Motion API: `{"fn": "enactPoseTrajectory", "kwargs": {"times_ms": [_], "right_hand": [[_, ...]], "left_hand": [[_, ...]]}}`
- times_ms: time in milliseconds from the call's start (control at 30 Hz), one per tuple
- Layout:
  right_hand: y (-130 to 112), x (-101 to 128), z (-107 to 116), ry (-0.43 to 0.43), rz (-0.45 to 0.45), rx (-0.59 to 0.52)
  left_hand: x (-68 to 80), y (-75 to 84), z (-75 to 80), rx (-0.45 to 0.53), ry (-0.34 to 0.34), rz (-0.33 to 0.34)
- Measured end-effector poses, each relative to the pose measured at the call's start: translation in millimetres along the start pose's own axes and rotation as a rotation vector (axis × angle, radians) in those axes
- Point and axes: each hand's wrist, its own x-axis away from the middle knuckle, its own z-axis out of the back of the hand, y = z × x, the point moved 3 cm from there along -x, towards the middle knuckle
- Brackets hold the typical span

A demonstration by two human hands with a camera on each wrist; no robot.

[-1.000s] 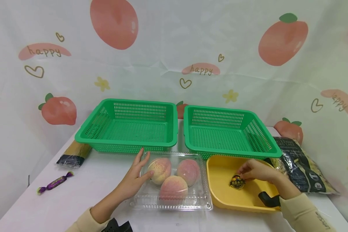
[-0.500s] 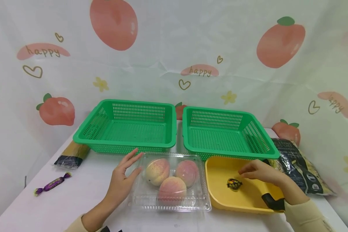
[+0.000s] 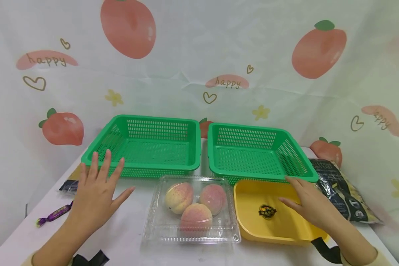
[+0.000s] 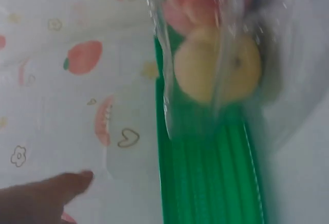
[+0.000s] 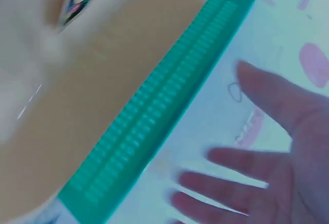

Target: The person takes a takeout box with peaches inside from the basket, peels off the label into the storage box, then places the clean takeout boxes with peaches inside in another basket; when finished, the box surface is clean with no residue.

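My left hand (image 3: 94, 199) hovers with fingers spread, left of a clear plastic clamshell box (image 3: 159, 227). Inside the box are three peaches (image 3: 196, 218); one yellowish peach (image 4: 218, 67) also shows through the plastic in the left wrist view. To the box's right stands a yellow basin (image 3: 262, 236), with a small black label (image 3: 267, 211) bearing gold and coloured print lying in it. Above the basin's right side is my right hand (image 3: 314, 207), its fingers extended and holding nothing. In the right wrist view the same label (image 5: 79, 0) lies far from my fingers.
Two green slotted baskets (image 3: 141, 170) stand side by side at the back. A purple candy (image 3: 54, 215) lies on the left of the white table (image 3: 119, 236), near a gold-and-black packet (image 3: 70, 184) partly behind my hand. A large black food bag (image 3: 339, 188) rests at the right.
The right hand has let go of the label, which dropped into the basin, and has opened and moved right. My left hand has left the box, swinging left with fingers spreading.
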Motion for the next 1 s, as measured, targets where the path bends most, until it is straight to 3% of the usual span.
{"fn": "enactPoseTrajectory", "kwargs": {"times_ms": [167, 300, 467, 867, 1000], "right_hand": [[7, 11, 6, 0.204, 0.060, 0.202], [18, 16, -1, 0.191, 0.049, 0.308], [30, 19, -15, 0.163, 0.049, 0.331], [37, 20, -26, 0.173, 0.048, 0.344], [35, 20, -25, 0.181, 0.054, 0.311]], "left_hand": [[0.8, -17.5, 6.3, -0.132, -0.006, -0.015], [6.8, -28.4, 0.1, -0.187, -0.106, -0.008], [15.3, -35.9, -12.3, -0.186, -0.174, 0.046], [19.7, -38.1, -16.6, -0.202, -0.135, 0.049], [17.8, -35.2, -14.8, -0.171, -0.062, 0.008]]}}
